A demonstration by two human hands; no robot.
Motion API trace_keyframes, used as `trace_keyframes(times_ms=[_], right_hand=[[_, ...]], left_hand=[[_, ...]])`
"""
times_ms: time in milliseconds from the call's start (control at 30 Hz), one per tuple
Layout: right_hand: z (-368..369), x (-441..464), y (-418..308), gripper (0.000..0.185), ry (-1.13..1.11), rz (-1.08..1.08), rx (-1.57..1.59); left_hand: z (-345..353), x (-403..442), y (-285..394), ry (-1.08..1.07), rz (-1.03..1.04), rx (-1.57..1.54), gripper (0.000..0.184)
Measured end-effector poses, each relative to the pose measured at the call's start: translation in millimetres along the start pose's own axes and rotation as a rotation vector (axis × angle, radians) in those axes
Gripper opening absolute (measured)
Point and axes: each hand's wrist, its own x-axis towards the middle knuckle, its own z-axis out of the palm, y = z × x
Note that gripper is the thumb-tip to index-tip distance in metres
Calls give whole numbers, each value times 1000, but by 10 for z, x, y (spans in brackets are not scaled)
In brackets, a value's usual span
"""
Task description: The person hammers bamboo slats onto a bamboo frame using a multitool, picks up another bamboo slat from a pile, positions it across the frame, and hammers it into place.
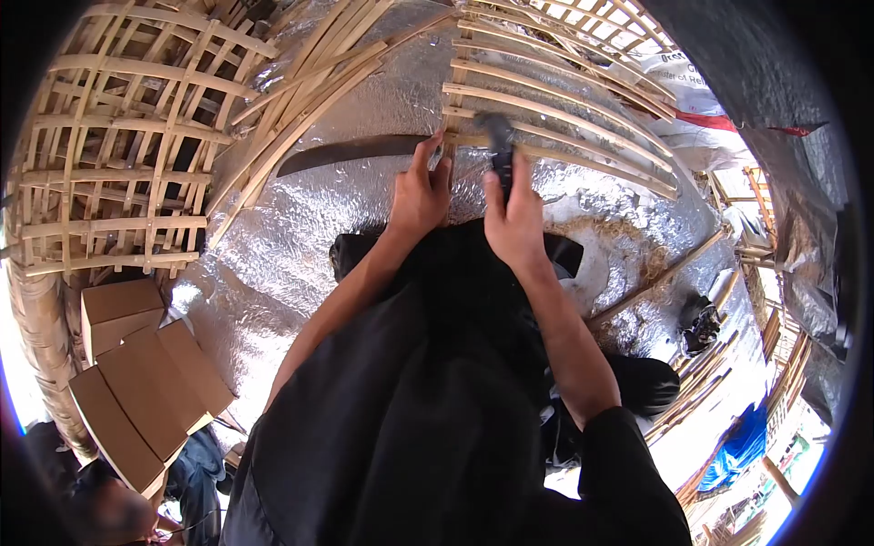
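In my right hand [516,218] is a hammer [502,162], its black handle wrapped by the fingers and its dark head blurred above the bamboo slats. Just to the left, my left hand [421,196] has its fingers drawn together at the near end of a bamboo frame [537,93]. Whatever those fingertips pinch is too small to make out. Several parallel slats of the frame run to the right from an upright strip beside the left hand. A long, dark, curved blade-like piece [355,151] lies left of that hand, one end reaching its fingers.
Loose bamboo strips [314,100] lie at the upper left, beside a woven bamboo lattice [127,155]. Cardboard boxes [150,391] and another person [114,500] are at the lower left. Silvery sheeting [291,246] covers the ground; a stick [660,278] lies right.
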Motion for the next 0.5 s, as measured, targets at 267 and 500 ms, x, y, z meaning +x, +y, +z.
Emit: trace_keyframes(times_ms=[267, 500], right_hand=[[-21, -38, -100, 53, 99, -158, -17], [-59, -159, 199, 52, 50, -5, -60]], left_hand=[[139, -49, -36, 5, -24, -30, 47], [192, -112, 20, 6, -48, -20, 47]])
